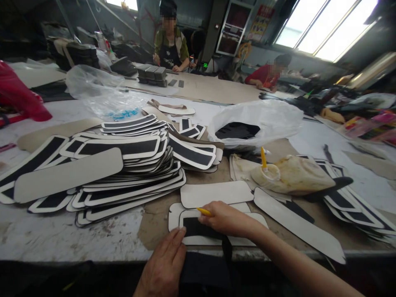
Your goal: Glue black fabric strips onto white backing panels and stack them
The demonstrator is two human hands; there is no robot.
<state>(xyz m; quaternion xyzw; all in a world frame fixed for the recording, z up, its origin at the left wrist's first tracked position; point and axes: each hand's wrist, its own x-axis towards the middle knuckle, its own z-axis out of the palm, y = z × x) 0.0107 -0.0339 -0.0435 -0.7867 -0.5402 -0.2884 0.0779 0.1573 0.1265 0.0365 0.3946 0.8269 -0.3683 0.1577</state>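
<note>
My right hand (224, 219) is closed round a yellow tool (204, 212), its tip pointing left above a white-edged piece with a dark centre (198, 229). My left hand (165, 262) lies flat at that piece's left end, fingers stretched out and holding nothing. Just behind them is a plain pale strip (216, 194); another long pale strip (300, 225) slants down to the right. A glue-stained pale bag (300, 175) and a small cup (269, 175) with a yellow stick (263, 157) stand behind my right hand.
Large stacks of white-edged dark pieces (133, 181) fill the left; more pieces (355, 206) lie at the right. A plastic bag (272, 119) holds dark material. Across the table are a person in an apron (171, 49) and a person in red (266, 76).
</note>
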